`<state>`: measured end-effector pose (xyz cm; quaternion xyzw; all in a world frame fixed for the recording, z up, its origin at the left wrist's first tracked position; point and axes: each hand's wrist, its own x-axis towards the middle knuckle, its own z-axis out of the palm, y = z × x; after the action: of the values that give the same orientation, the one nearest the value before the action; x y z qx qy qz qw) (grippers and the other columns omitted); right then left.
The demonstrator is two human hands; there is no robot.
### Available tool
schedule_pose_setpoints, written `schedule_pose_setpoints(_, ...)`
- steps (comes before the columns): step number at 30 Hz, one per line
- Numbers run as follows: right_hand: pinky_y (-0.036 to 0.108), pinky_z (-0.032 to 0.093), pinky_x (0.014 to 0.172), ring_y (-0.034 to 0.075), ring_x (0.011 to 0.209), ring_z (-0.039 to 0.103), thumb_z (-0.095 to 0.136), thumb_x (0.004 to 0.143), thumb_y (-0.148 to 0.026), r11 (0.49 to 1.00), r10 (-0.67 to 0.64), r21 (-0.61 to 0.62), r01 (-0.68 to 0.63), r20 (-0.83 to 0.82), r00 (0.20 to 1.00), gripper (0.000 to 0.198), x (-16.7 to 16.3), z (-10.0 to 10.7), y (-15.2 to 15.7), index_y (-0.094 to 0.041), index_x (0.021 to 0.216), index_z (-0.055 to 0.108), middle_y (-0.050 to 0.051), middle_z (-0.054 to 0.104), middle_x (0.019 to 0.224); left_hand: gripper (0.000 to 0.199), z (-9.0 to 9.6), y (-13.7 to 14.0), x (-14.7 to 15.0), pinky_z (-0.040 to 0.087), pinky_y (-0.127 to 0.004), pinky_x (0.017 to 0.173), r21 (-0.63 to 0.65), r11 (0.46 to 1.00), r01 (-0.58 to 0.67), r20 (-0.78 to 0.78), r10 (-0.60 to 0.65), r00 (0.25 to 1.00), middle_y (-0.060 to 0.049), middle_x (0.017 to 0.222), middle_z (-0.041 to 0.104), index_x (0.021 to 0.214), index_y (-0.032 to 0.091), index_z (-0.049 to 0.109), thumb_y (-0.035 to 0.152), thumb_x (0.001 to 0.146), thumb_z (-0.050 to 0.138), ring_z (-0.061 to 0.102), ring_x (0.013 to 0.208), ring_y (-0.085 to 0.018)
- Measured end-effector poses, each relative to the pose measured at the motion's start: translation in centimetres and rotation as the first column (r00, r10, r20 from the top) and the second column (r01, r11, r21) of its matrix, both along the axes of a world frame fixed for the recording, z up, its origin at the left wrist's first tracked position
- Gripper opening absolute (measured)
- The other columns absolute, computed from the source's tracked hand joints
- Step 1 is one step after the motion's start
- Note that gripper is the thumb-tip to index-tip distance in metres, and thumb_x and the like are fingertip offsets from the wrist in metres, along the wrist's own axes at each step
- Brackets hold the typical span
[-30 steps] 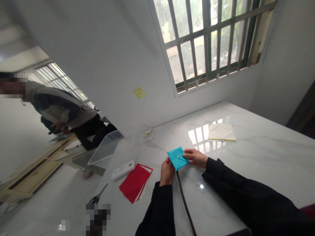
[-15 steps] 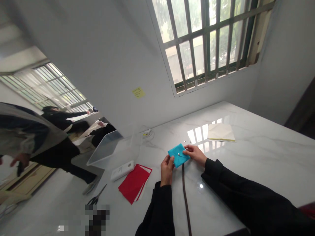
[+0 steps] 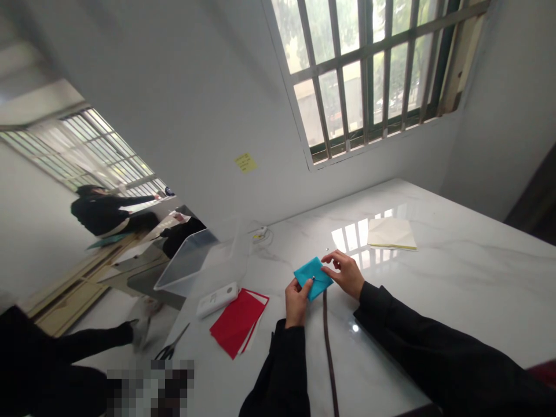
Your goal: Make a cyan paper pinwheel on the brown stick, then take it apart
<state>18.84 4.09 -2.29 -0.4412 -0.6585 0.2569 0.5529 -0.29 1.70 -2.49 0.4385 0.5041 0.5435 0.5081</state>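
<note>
The left hand [image 3: 296, 305] pinches a blue envelope [image 3: 313, 269] over the white desk [image 3: 469, 284], the right hand [image 3: 349, 277] curls half-open at its corner, and desk surface stretches rightward to a long edge.

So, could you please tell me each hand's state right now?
Left hand: holding the blue envelope.
Right hand: partly open at the envelope's edge; contact cannot be told.

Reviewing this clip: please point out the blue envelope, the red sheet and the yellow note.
Blue envelope [image 3: 314, 270]: head view, on its upward face, near the middle.
Red sheet [image 3: 237, 323]: head view, middle of its top face.
Yellow note [image 3: 246, 163]: head view, centre of its front.
</note>
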Motion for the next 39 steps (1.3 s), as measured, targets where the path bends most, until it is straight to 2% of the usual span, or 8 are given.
schedule_pose_setpoints(3,0.029,0.046,0.068,0.014,0.066,0.051,0.076,0.087,-0.028,0.994,0.107,0.031,-0.108,0.044,0.993,0.012,-0.3,0.0,-0.2,-0.02,0.096,0.073,0.001,0.068,0.08,0.052,0.2,-0.1,0.1,0.057,-0.034,0.082,0.006,1.0,0.004,-0.008,-0.004,1.0,-0.012,0.095,0.079,0.104,0.01,0.076,0.044,0.067,0.089,0.073,0.084,-0.024)
schedule_pose_setpoints(6,0.028,0.045,0.069,0.014,0.068,0.053,0.08,0.083,-0.022,0.985,0.165,0.038,-0.169,0.083,0.983,0.015,-0.7,-0.7,-0.1,-0.02,0.097,0.075,0.001,0.068,0.079,0.053,0.4,-0.2,0.3,0.057,-0.033,0.08,0.0,1.0,0.016,-0.017,-0.016,1.0,-0.011,0.092,0.079,0.103,0.009,0.075,0.044,0.066,0.089,0.072,0.081,-0.023)
schedule_pose_setpoints(15,0.028,0.044,0.07,0.016,0.072,0.057,0.08,0.083,-0.021,0.984,0.155,0.056,-0.168,0.184,0.971,0.007,-0.9,-1.2,-0.1,-0.02,0.087,0.074,0.001,0.067,0.077,0.051,0.6,-0.4,0.8,0.057,-0.031,0.077,0.01,1.0,0.017,-0.048,-0.016,0.999,-0.01,0.089,0.079,0.098,0.009,0.077,0.045,0.064,0.09,0.072,0.079,-0.022)
schedule_pose_setpoints(23,0.024,0.043,0.065,0.012,0.064,0.055,0.076,0.082,-0.016,0.972,0.235,-0.045,-0.231,0.092,0.968,0.005,-1.0,-0.7,-0.3,-0.019,0.081,0.072,-0.002,0.069,0.072,0.047,-0.4,0.2,0.2,0.055,-0.03,0.073,0.034,0.999,-0.033,-0.128,0.037,0.991,-0.009,0.085,0.077,0.096,0.009,0.075,0.044,0.067,0.086,0.069,0.076,-0.021)
schedule_pose_setpoints(27,0.025,0.043,0.067,0.013,0.065,0.057,0.071,0.085,-0.017,0.997,0.078,-0.033,-0.074,0.175,0.981,0.003,0.8,-1.2,0.9,-0.02,0.084,0.072,-0.002,0.069,0.073,0.047,-0.9,0.6,0.0,0.056,-0.032,0.078,0.019,0.986,-0.164,-0.092,0.165,0.982,-0.01,0.091,0.078,0.097,0.01,0.075,0.044,0.067,0.084,0.07,0.081,-0.022)
schedule_pose_setpoints(31,0.026,0.043,0.072,0.015,0.071,0.062,0.067,0.088,-0.016,0.985,-0.093,-0.096,0.141,0.39,0.916,0.007,2.8,-2.1,2.4,-0.02,0.085,0.073,0.0,0.07,0.078,0.048,-1.0,0.8,0.0,0.055,-0.033,0.082,-0.006,0.975,-0.22,-0.025,0.22,0.975,-0.009,0.092,0.078,0.097,0.011,0.074,0.045,0.064,0.085,0.07,0.084,-0.022)
schedule_pose_setpoints(36,0.028,0.043,0.074,0.019,0.082,0.068,0.056,0.097,-0.019,0.95,-0.171,-0.104,0.294,0.613,0.772,0.022,2.8,-2.2,2.7,-0.021,0.097,0.078,0.006,0.073,0.093,0.049,-1.2,0.9,-0.1,0.054,-0.033,0.083,0.015,0.979,-0.204,-0.03,0.205,0.978,-0.009,0.09,0.077,0.096,0.011,0.074,0.047,0.065,0.085,0.069,0.082,-0.021)
schedule_pose_setpoints(39,0.028,0.044,0.076,0.02,0.085,0.069,0.054,0.098,-0.02,0.943,-0.178,-0.109,0.314,0.632,0.754,0.024,2.6,-2.2,2.5,-0.021,0.1,0.079,0.008,0.073,0.098,0.05,-1.4,1.0,-0.2,0.055,-0.034,0.083,0.002,0.98,-0.201,-0.017,0.201,0.98,-0.009,0.089,0.077,0.095,0.011,0.073,0.047,0.063,0.086,0.069,0.082,-0.021)
